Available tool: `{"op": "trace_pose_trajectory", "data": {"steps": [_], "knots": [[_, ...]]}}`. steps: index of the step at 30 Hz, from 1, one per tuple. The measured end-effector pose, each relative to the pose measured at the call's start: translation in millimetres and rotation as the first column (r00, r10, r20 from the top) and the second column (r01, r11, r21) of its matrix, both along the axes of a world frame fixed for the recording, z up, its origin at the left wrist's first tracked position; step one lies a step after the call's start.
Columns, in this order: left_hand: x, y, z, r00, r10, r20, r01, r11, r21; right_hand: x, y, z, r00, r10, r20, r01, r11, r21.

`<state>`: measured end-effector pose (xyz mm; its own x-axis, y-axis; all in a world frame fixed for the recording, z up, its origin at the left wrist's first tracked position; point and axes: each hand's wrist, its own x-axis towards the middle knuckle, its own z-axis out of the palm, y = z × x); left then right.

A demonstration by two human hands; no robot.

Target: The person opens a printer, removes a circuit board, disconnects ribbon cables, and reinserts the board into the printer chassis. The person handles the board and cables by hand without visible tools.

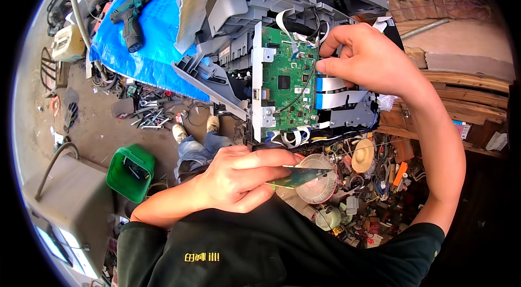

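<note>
A green circuit board (283,78) sits in the opened grey machine housing (266,2), which looks like a printer. White flat ribbon cables (342,100) with blue ends plug into its right edge. My right hand (369,59) is at that edge, thumb and index finger bent together beside a thin black cable (312,70); what lies between the fingertips is hidden. Closer to my body, my left hand (233,178) pinches a small green board (299,177) by one end, apart from the housing. More white cables (296,136) bunch along the big board's near edge.
A cordless drill (133,18) rests on a blue tarp (106,48) at the left. Loose tools (154,113) and a green bin (130,173) are on the floor. At the right below are a round fan guard (317,184), a straw hat (362,155) and piled parts.
</note>
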<state>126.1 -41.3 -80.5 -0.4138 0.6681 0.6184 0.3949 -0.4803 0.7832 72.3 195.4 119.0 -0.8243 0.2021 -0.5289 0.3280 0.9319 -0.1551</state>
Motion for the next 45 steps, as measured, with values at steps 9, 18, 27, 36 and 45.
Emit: {"op": "trace_pose_trajectory", "data": {"steps": [9, 18, 27, 36, 45], "knots": [[-5, 1, -2, 1.0, -0.003, 0.007, 0.003, 0.998, 0.062, 6, -9, -6, 0.996, -0.08, -0.026, 0.081, 0.995, 0.057], [-9, 0, -1, 1.0, -0.024, 0.01, 0.023, 0.998, 0.062, -20, -17, -4, 0.952, -0.248, 0.182, 0.226, 0.965, 0.133], [-9, -1, 0, 0.998, -0.052, 0.025, 0.051, 0.998, 0.039, -37, -33, 2, 0.929, -0.192, 0.317, 0.115, 0.963, 0.245], [-8, 1, 0, 0.999, -0.036, 0.034, 0.034, 0.998, 0.049, -38, -34, 4, 0.933, -0.182, 0.311, 0.118, 0.97, 0.214], [-6, 1, -2, 0.998, -0.036, 0.052, 0.034, 0.998, 0.057, -37, -25, 2, 0.93, -0.23, 0.287, 0.194, 0.969, 0.152]]}}
